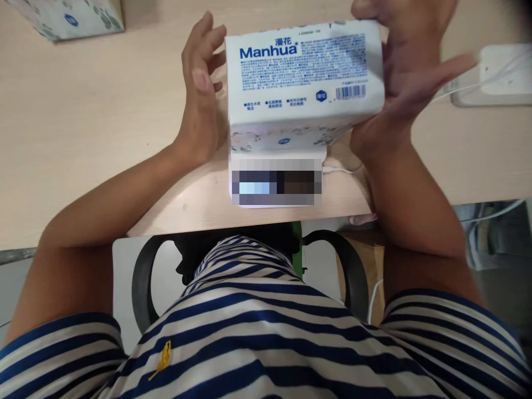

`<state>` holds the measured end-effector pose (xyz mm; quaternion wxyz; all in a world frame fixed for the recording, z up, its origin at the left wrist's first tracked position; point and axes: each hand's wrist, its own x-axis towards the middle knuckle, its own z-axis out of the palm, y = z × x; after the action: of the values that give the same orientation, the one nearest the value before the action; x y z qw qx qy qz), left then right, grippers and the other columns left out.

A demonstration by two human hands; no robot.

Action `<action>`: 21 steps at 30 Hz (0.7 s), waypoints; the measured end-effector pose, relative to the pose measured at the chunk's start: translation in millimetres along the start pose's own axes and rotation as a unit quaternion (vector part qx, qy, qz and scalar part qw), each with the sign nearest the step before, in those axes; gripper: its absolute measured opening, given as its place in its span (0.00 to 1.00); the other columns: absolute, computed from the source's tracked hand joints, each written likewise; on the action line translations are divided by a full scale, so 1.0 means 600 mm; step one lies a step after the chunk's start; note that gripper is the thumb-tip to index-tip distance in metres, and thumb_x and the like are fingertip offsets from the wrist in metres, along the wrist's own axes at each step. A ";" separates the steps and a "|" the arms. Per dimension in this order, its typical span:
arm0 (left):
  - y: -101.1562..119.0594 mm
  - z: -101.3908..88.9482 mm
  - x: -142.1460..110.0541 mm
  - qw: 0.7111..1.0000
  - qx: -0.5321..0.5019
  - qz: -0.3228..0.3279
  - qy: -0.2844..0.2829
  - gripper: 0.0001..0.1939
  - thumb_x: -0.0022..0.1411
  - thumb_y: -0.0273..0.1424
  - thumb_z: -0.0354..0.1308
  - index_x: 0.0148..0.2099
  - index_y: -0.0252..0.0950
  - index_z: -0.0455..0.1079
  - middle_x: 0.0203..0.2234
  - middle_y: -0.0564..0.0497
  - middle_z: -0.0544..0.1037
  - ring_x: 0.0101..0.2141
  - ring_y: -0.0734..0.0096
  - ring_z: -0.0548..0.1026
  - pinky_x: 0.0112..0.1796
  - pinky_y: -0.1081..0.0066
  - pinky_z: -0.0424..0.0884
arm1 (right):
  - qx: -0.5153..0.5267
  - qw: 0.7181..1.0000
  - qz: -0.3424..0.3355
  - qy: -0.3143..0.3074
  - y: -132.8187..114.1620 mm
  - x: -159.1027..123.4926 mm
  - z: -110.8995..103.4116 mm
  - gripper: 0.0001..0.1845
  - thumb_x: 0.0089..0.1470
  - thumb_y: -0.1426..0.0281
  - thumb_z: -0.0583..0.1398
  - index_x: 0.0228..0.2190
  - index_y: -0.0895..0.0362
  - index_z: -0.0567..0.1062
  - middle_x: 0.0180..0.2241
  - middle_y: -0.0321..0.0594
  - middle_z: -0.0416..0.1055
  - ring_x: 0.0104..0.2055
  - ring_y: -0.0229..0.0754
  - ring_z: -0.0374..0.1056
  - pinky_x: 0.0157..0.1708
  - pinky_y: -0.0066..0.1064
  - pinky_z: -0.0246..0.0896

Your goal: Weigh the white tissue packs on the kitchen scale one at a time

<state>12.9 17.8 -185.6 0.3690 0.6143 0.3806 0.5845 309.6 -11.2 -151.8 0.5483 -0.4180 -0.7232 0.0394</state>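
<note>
A white tissue pack (303, 83) printed "Manhua" in blue lies on a small white scale (318, 153) near the table's front edge. My left hand (199, 105) stands upright just beside the pack's left end, fingers apart and slightly curled, holding nothing. My right hand (403, 83) lies with its palm against the pack's right end. Its fingers are stretched out, one pointing to the right, and one digit reaches over the pack's far top corner. The scale's front panel is blurred out.
A second flower-patterned tissue pack (70, 19) sits at the far left of the light wooden table (83, 122). A white box with cables (494, 77) lies at the right. A thin white cable (341, 170) runs from the scale. Black chair arms (143, 282) show below the table edge.
</note>
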 end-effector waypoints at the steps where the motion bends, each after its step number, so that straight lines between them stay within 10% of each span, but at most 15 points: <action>1: 0.003 -0.002 -0.003 0.997 0.022 0.046 -0.052 0.52 0.58 0.83 0.48 0.69 0.58 0.77 0.76 0.58 0.70 0.76 0.50 0.69 0.70 0.53 0.80 | -0.056 0.998 -0.019 -0.030 -0.011 0.000 -0.006 0.68 0.58 0.34 0.19 0.67 0.43 0.82 0.74 0.35 0.70 0.78 0.81 0.61 0.53 0.68 0.66; 5: 0.026 -0.005 -0.012 0.971 0.091 0.129 -0.181 0.53 0.68 0.79 0.41 0.83 0.61 0.56 0.82 0.58 0.60 0.84 0.52 0.51 0.77 0.48 0.68 | -0.148 0.980 -0.073 -0.110 -0.029 0.006 -0.027 0.62 0.60 0.28 0.35 0.71 0.51 0.78 0.76 0.52 0.67 0.78 0.85 0.59 0.52 0.69 0.67; 14: 0.056 -0.001 -0.006 0.946 0.162 0.171 -0.224 0.44 0.81 0.65 0.33 0.86 0.49 0.51 0.82 0.47 0.60 0.84 0.48 0.53 0.79 0.34 0.58 | -0.140 0.984 -0.045 -0.103 -0.056 0.014 -0.026 0.59 0.63 0.27 0.41 0.64 0.55 0.85 0.73 0.55 0.72 0.75 0.84 0.64 0.50 0.66 0.71; 21: 0.063 0.004 -0.014 0.994 0.023 -0.023 -0.102 0.30 0.78 0.55 0.59 0.75 0.52 0.72 0.79 0.55 0.68 0.83 0.56 0.56 0.80 0.47 0.63 | -0.074 0.987 -0.079 -0.122 -0.076 0.015 -0.035 0.48 0.71 0.38 0.50 0.67 0.63 0.81 0.72 0.61 0.72 0.75 0.82 0.65 0.63 0.72 0.62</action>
<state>16.6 -6.3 -155.7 0.4048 0.6699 0.3686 0.5015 300.7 -43.3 -113.0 0.4248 -0.3908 -0.8166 -0.0070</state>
